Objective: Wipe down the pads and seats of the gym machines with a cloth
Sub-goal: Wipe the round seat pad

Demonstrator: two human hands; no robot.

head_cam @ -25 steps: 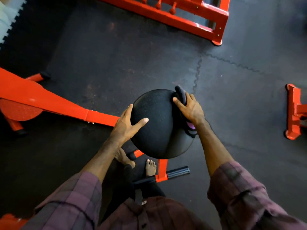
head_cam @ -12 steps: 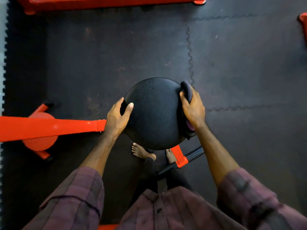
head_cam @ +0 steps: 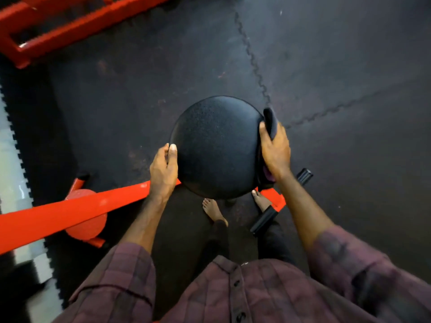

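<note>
head view: looks straight down on a person standing over a round black seat pad (head_cam: 215,148), bare feet on the dark rubber floor mat (head_cam: 338,66) below it.
seat pad: sits on an orange machine frame (head_cam: 70,213), between the two hands; its top is fully in view.
left hand (head_cam: 163,170): cups the pad's left rim, thumb laid on the top edge, the other fingers curled over the side; likely there to steady the seat against the wiping push.
right hand (head_cam: 275,150): presses a dark cloth (head_cam: 270,122) against the pad's right rim, fingers wrapped round the cloth, a fold sticking up beyond the fingertips.
step in hand: the cloth lies on the edge, not the top, so the rim looks to be what is being wiped.
nearby: a black foot bar (head_cam: 263,221) beside the feet; another orange frame (head_cam: 58,31) at the upper left.
</note>
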